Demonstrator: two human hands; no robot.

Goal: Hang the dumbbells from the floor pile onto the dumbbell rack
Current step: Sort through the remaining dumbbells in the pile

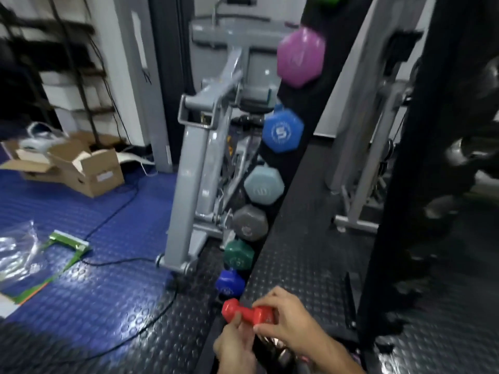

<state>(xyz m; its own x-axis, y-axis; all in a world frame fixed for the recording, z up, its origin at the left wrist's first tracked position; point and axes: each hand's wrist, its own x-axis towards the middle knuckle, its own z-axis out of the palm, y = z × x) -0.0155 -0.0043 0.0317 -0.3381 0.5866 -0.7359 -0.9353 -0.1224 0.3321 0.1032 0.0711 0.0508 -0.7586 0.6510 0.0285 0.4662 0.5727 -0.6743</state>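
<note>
Red vinyl covers the small dumbbell [247, 314] we find held low in the view, at the foot of the black dumbbell rack [294, 168]. We note the right hand [290, 319] with fingers curled over the dumbbell's right head, and the left hand [236, 344] pinching the bar from beneath with thumb and fingers. On the rack we record, from top down, a pink dumbbell [300, 56], a blue dumbbell [283, 130], a pale blue dumbbell [264, 184], a grey dumbbell [249, 222], a green dumbbell [239, 255] and a small blue dumbbell [229, 286]. An open cardboard box [89, 168] sits on the blue floor mat [94, 279], well apart to the left.
</note>
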